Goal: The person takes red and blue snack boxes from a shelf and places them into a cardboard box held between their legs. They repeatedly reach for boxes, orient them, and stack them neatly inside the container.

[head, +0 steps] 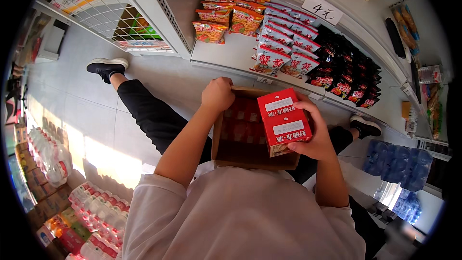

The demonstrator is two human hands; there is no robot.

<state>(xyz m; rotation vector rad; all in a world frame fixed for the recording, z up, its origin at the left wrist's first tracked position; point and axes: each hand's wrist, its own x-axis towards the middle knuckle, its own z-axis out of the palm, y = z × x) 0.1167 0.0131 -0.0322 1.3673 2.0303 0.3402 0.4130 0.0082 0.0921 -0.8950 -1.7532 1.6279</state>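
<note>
My left hand (217, 95) grips the far left corner of an open cardboard carton (216, 133) in front of my body. Inside the carton, more red boxes (240, 122) lie in shadow. Two small red snack boxes (285, 121), one against the other, are in my right hand (312, 130) above the carton's right side. The fingers curl over their far edge and the thumb presses the near corner. Beyond the carton, a low white shelf (223, 55) carries rows of orange snack bags (210, 31), white and red snack bags (270, 60) and black snack bags (341, 86).
A white shelf edge with a handwritten price card (322, 9) overhangs the bags. Upper left stands a white wire rack (86, 18). Packs of blue bottles (397, 162) lie at right, shrink-wrapped bottles (97, 207) at lower left. My legs spread over the tiled floor (94, 104).
</note>
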